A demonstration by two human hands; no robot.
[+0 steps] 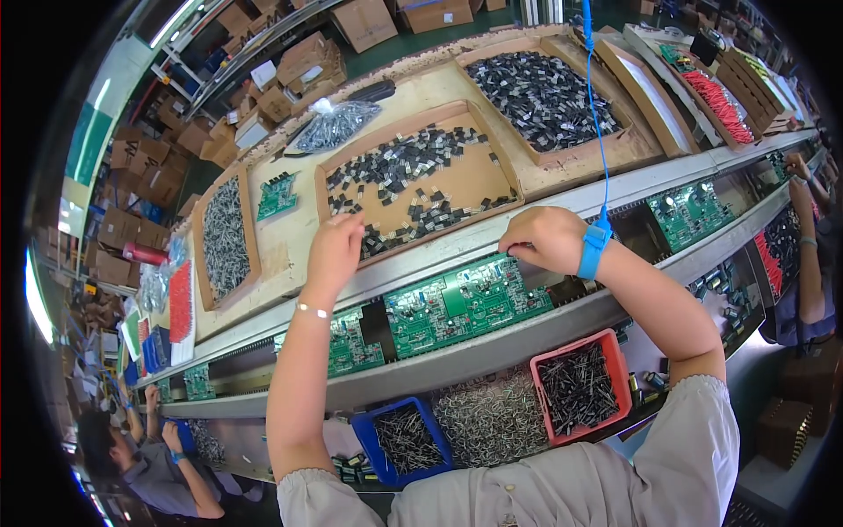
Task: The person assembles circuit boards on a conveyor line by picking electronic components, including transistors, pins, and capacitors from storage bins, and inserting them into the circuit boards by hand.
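Fingers of left hand [335, 249] pinched over small black components [413, 186] in cardboard tray [492, 204]; right hand [546, 237] curled at green circuit board [465, 303], grip unclear. Light, rigid, bendable leads; take by body.

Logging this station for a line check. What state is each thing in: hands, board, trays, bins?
left hand: fingers bunched, reaching into the tray of small black parts
right hand: curled, fingertips down at the board's far edge
green circuit board: flat on the conveyor rails
cardboard tray: open, partly filled with black parts
red bin: open, holds dark pins
blue bin: open, holds pins
blue wrist strap: on the right wrist, cord attached
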